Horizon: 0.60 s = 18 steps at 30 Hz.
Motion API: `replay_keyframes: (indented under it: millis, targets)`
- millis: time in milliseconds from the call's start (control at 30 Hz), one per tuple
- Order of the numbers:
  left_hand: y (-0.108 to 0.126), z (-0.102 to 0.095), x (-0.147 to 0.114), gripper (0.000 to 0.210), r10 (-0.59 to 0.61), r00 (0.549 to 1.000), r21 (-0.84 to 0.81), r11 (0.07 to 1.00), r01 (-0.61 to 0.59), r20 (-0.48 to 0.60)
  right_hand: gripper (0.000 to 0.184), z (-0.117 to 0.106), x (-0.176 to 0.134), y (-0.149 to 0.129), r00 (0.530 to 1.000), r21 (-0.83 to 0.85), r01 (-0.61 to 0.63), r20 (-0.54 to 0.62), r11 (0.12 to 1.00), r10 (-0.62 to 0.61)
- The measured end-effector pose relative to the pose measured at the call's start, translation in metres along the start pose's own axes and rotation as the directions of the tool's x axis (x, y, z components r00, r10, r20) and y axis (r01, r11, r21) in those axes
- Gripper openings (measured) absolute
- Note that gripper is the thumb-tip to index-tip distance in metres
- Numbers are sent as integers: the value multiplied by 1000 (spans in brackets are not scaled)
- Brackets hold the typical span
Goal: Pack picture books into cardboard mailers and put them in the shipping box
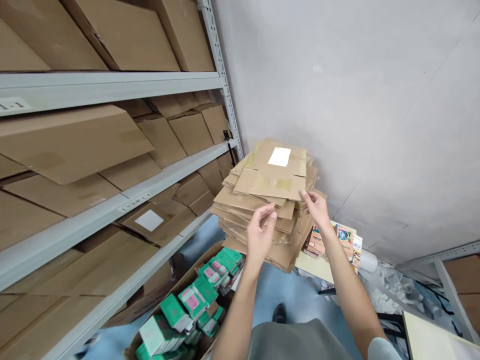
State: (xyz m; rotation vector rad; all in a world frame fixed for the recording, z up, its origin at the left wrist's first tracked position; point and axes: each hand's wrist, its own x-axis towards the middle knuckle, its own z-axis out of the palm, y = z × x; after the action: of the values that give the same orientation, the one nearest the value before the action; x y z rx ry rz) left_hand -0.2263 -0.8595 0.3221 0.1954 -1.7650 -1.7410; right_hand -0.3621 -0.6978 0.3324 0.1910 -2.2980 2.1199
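Note:
A tall stack of flattened cardboard boxes stands in front of me by the wall. The top flattened cardboard box carries a white label and strips of tape. My right hand has its thumb and fingers at the near right corner of this top piece, pinching its edge. At the near side of the stack is my left hand, fingers curved and thumb apart, with nothing visible in it. Whether its fingertips touch the cardboard I cannot tell.
Metal shelving full of cardboard boxes fills the left side. Below it, an open carton holds several green-and-white boxes. To the right, printed booklets lie on a small table, with crumpled plastic beyond.

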Motion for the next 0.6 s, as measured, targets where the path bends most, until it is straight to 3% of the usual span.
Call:
replay_keyframes:
  millis: [100,267,467,600]
  targets:
    - [-9,0,0,39,-119,991,-85,989,124,61,65,6,2,-6,998,28,34,58,999,-36]
    - [-4,12,-4,50,-308,930,-319,877,359,199,59,4,-22,-25,995,114,97,-3,989,-98]
    - [7,46,-6,42,-293,955,-428,858,285,49,51,-23,-63,-42,995,101,100,-11,990,-99]
    - [18,65,-15,39,-283,959,-423,865,270,33,48,-52,-87,-43,995,78,98,-29,992,-96]
